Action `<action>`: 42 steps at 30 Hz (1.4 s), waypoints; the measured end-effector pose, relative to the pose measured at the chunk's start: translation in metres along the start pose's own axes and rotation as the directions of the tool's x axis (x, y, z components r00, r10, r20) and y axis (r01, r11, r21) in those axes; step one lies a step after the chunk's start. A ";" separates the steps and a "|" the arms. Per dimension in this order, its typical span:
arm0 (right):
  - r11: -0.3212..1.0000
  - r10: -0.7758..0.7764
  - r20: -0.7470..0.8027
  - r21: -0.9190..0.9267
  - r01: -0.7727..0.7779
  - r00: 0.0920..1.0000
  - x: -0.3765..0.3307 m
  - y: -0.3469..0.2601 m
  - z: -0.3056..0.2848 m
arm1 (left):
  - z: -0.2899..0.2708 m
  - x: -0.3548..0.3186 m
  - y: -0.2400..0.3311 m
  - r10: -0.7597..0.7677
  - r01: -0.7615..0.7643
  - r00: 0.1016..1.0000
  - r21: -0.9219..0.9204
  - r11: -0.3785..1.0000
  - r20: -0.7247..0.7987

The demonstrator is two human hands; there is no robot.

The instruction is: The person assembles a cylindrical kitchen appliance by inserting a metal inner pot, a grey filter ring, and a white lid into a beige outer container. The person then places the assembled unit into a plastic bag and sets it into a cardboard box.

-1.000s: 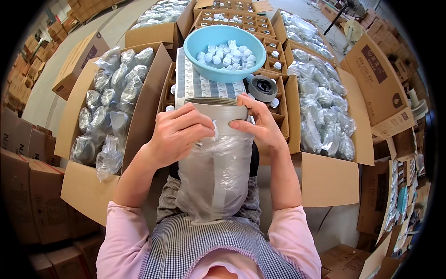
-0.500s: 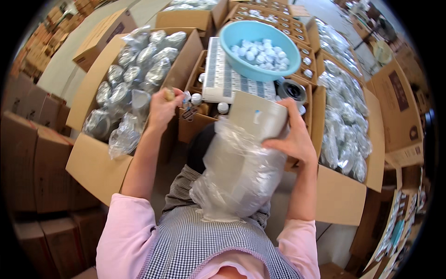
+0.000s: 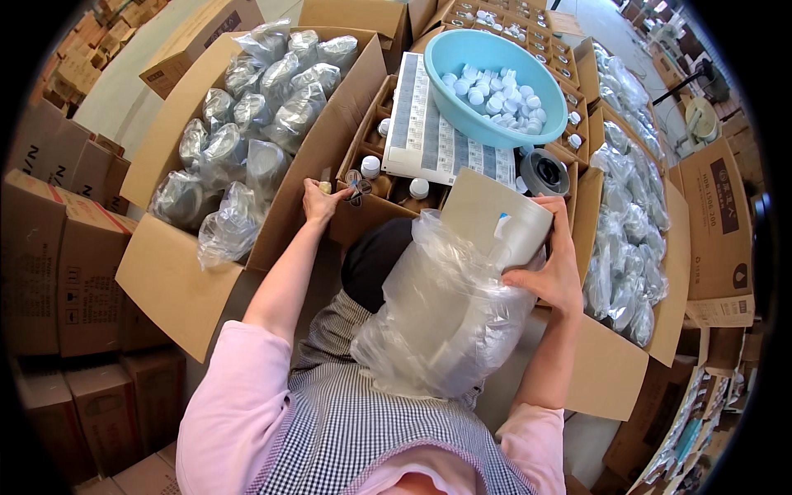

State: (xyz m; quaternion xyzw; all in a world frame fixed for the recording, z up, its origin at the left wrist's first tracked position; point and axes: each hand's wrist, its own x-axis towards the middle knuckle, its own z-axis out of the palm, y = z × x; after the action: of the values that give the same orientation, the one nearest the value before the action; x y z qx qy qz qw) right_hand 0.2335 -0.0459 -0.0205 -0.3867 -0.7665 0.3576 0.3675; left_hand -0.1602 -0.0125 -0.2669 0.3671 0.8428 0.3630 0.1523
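Note:
On my lap lies a smooth grey-beige curved vessel, partly inside a crumpled clear plastic bag. My right hand grips the vessel's exposed rim, thumb on its near face and fingers around the far edge. A small blue-and-white mark shows on its surface. My left hand is at the front corner of the divided bottle carton, fingers closed around a small yellowish thing too small to name. Beside its fingertips, grey loops like scissor handles stick up at the carton's edge.
A light-blue basin of white caps rests on the carton with printed label sheets and a tape roll. Open cartons of plastic-wrapped items flank me left and right. Closed cartons stack at far left.
The whole view has shifted, the scene sliding somewhat. My left hand has come to the carton's corner by the grey loops; my right hand keeps its grip on the vessel.

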 end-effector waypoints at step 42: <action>0.941 -0.337 -0.530 -0.213 0.263 0.778 -0.113 0.040 0.050 | -0.071 -0.126 0.233 0.858 -0.657 0.495 -0.586 0.474 0.138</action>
State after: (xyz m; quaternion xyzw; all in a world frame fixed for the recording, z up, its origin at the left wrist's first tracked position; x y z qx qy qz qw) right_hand 0.2536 -0.1377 -0.1100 -0.3694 -0.6979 0.1159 0.6026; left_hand 0.0067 -0.0310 -0.0506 0.7302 0.4161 0.4922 0.2268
